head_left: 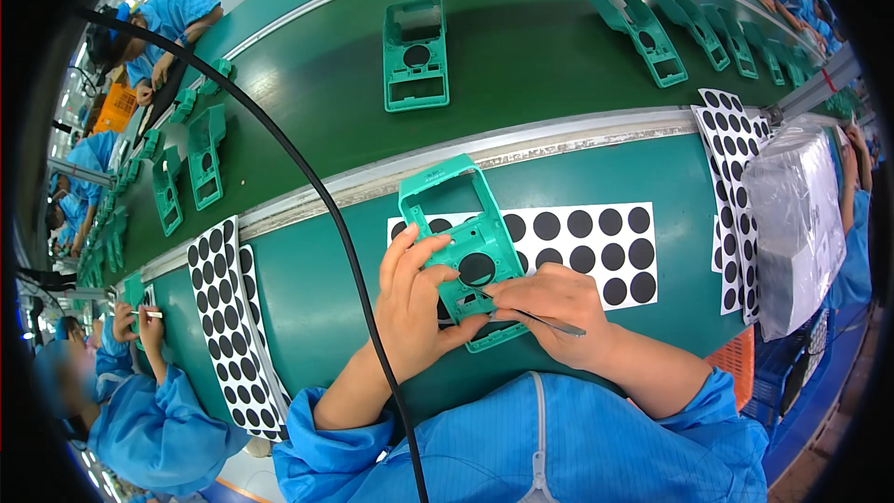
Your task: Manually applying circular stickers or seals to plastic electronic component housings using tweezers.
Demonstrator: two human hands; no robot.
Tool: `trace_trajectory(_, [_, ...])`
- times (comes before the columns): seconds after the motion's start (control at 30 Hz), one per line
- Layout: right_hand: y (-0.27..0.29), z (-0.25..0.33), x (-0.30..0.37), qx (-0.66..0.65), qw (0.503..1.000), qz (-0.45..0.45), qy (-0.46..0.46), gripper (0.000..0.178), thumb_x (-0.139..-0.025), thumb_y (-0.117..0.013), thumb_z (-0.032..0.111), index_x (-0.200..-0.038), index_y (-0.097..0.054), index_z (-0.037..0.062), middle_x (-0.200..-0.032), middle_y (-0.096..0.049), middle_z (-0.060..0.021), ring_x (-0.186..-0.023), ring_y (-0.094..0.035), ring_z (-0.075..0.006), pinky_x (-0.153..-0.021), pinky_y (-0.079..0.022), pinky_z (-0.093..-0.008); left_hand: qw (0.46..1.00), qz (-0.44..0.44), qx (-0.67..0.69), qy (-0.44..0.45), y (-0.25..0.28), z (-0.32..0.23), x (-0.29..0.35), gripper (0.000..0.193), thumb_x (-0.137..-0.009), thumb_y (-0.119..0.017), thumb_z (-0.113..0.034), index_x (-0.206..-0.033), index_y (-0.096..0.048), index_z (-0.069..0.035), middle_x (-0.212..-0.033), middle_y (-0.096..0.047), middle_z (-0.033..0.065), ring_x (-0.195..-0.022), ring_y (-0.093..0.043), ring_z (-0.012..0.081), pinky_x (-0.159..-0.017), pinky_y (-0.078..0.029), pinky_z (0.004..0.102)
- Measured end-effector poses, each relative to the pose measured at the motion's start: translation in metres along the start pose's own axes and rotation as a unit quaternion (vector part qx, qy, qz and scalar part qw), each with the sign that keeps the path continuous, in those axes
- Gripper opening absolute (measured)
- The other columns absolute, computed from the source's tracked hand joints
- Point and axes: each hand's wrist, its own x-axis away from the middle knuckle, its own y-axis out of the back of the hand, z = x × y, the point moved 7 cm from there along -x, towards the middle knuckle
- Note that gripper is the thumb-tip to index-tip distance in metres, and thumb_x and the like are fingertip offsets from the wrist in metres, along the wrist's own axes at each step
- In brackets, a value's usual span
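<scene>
A green plastic housing (447,177) with rectangular openings lies tilted before me, over a white sheet of black round stickers (582,256). My left hand (410,293) grips the housing by its left side, fingers spread over its face and thumb near the lower edge. Pinched in my right hand (559,312) is a pair of metal tweezers (545,322), its tip at the lower edge of a black round sticker (477,269) on the housing. Whether the tip touches the sticker I cannot tell.
Beyond a metal rail, a green conveyor belt (307,84) carries several similar housings (416,56). Sticker sheets are stacked at left (228,317) and right (731,186), beside a plastic-wrapped bundle (796,224). A black cable (326,196) crosses the view. A co-worker (158,419) sits at left.
</scene>
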Motion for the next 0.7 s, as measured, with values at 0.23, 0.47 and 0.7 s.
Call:
trace_trajectory(0.23, [-0.0001, -0.0001, 0.0020, 0.008, 1.000, -0.018, 0.021, 0.015, -0.066, -0.072, 0.006, -0.080, -0.065, 0.0069, -0.083, -0.068, -0.0037, -0.055, -0.054, -0.0142, -0.048, -0.041, -0.0247, 1.000, -0.005, 0.006, 0.001, -0.0026, 0.0009, 0.0015, 0.061, -0.050, -0.082, -0.015, -0.099, -0.048, -0.003, -0.119, -0.046, 0.0176, -0.119, -0.037, 0.0411, -0.096, -0.034, 0.0467])
trace_trajectory(0.47, [-0.0038, 0.0001, 0.0027, 0.003, 1.000, -0.007, 0.025, 0.014, -0.067, -0.071, 0.004, -0.080, -0.065, 0.0046, -0.085, -0.068, -0.0071, -0.064, -0.062, -0.0122, -0.050, -0.035, -0.0239, 1.000, -0.011, 0.013, -0.001, -0.0021, 0.0012, 0.0028, 0.061, -0.050, -0.082, -0.013, -0.100, -0.048, -0.003, -0.119, -0.047, 0.0175, -0.119, -0.037, 0.0409, -0.096, -0.033, 0.0463])
trace_trajectory(0.7, [-0.0056, 0.0050, 0.0022, 0.055, 0.997, -0.012, 0.048, 0.018, -0.063, -0.070, 0.006, -0.079, -0.065, 0.0091, -0.088, -0.068, -0.0017, -0.053, -0.049, -0.0129, -0.045, -0.040, -0.0238, 1.000, -0.016, 0.013, -0.005, -0.0015, 0.0024, 0.0039, 0.062, -0.050, -0.081, -0.013, -0.101, -0.048, -0.003, -0.119, -0.047, 0.0178, -0.119, -0.037, 0.0412, -0.097, -0.033, 0.0465])
